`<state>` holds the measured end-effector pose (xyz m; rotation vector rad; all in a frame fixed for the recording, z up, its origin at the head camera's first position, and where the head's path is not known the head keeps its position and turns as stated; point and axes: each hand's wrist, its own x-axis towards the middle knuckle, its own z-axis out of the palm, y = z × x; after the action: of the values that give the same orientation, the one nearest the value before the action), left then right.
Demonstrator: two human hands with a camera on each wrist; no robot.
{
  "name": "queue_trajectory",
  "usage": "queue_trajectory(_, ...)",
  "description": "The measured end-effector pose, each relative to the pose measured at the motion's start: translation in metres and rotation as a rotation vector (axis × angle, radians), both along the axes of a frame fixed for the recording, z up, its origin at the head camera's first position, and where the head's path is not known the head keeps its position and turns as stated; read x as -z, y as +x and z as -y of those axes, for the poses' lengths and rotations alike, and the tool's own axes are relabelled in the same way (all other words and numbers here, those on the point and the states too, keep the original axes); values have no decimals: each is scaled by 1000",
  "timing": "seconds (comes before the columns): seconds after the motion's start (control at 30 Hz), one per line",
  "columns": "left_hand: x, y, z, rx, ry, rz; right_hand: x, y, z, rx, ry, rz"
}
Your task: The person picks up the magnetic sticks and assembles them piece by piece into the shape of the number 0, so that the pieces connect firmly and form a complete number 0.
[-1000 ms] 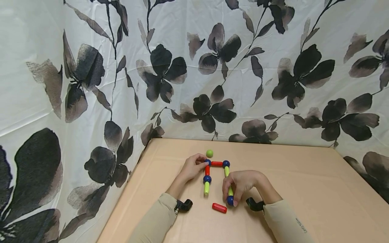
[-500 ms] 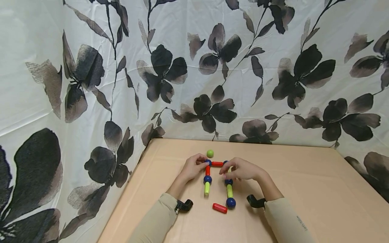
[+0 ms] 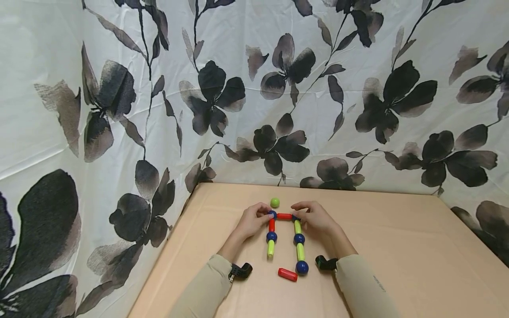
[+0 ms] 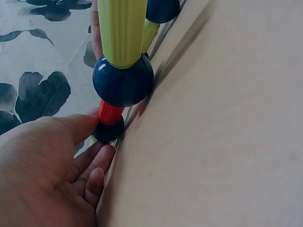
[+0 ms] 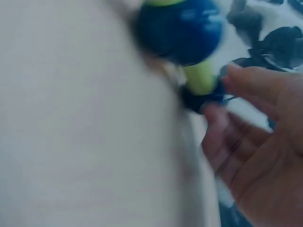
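Magnetic rods and blue balls form a three-sided frame on the table. My left hand [image 3: 251,221] pinches the blue ball [image 3: 272,214] at its far left corner; in the left wrist view the thumb lies by the red rod [image 4: 111,112]. At the far right corner, thumb and fingers of my right hand [image 3: 318,217] hold another blue ball [image 5: 194,99], blurred in the right wrist view. A red rod [image 3: 284,216] links both corners. The left side ends in a yellow-green rod [image 3: 271,249], the longer right side in a blue ball [image 3: 302,267].
A loose green ball [image 3: 275,202] lies beyond the frame. Nearer me, a loose red rod [image 3: 287,274] lies beside the right side's end ball. The tan table [image 3: 397,247] meets a flower-patterned cloth [image 3: 238,88] at its back and left.
My right hand has let go of the near end of the right side and moved away from me to the far right corner ball. The left hand has stayed in place.
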<state>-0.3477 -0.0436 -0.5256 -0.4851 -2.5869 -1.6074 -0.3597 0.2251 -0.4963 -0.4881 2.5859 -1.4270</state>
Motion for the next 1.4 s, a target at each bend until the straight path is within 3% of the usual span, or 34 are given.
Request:
queue_trajectory(0.13,-1,-1,0,-2,5,-5,15,-4,-2,-8,-64,-48)
queue_trajectory(0.3,-2,-5,-2,-13,15,-3,22,-6,-4,16,-99,-68)
queue_trajectory(0.47,-6,-12,-9,-79,-4,-27,24,-4,-4,-8,-125,-66)
queue_trajectory(0.57,-12,-18,-17,-106,-64,-60,25,-3,-4,-6,-129,-69)
queue_trajectory(0.7,-19,-27,-28,-95,-166,-105,26,-3,-4,0,-127,-62)
queue_trajectory(0.9,-22,-32,-40,-58,-328,-97,13,7,-1,-6,-139,-46)
queue_trajectory(1.07,-22,-31,-46,-82,-440,-75,6,15,2,-2,-138,-74)
queue_trajectory(1.27,-23,-30,-50,-95,-416,-69,4,16,3,-4,-153,-57)
queue_trajectory(1.4,-25,-28,-48,-102,-330,-82,-2,19,3,-19,-152,-35)
